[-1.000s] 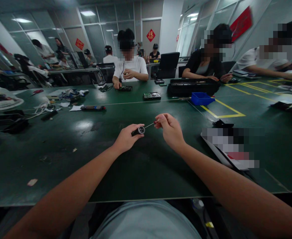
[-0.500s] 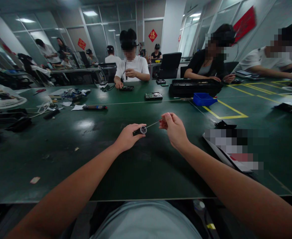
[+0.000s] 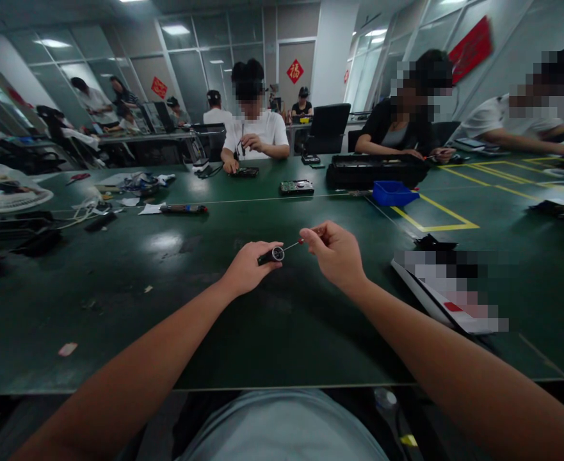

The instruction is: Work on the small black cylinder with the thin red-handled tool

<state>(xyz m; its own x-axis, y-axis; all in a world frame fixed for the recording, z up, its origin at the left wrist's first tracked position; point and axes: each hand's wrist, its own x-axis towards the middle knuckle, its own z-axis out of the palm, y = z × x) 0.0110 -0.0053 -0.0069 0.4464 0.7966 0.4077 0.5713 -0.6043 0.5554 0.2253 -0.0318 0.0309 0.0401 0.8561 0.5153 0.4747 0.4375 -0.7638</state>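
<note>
My left hand (image 3: 248,267) is closed around a short black cylinder (image 3: 271,256) whose round, silver-rimmed end faces me. Between the thumb and fingers of my right hand (image 3: 337,253) is a thin screwdriver (image 3: 292,245), with a bit of red showing at the fingertips. Its metal shaft slants down to the left, and the tip reaches the open face of the cylinder. Whether the tip sits in a screw is too small to tell. Both hands are above the dark green table (image 3: 243,339), and most of the screwdriver's handle is hidden in my fingers.
A blue bin (image 3: 393,193) stands beyond my right hand, near a long black casing (image 3: 378,170). A circuit-board drive (image 3: 296,187) lies farther back. A dark pen-shaped tool (image 3: 184,209) is at left, a white packet (image 3: 430,291) at right. Co-workers sit across the table.
My right hand has shifted slightly left towards the cylinder and its fingers have turned, with less of the shaft showing. The left hand has hardly moved.
</note>
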